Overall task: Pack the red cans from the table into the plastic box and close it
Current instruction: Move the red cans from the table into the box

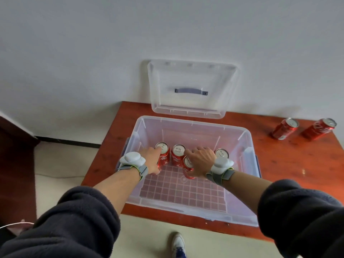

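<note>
Now, with each hand closed on an upright can low in the plastic box (188, 125), your right hand (200, 162) is nearer the two red cans (285, 128) standing at two o'clock on the table (279, 164), left hand (151, 159) farther.

Light: soft, even daylight is filling the scene, fairly bright.
Glare: a pale sheen is showing on the table (290, 161) toward 3 o'clock.
Shadows: faint ones are lying beneath the arms.
Distortion: wide-angle bending is stretching the edges.
Focus: sleeves (74, 220) at 7 o'clock are looking soft.
</note>
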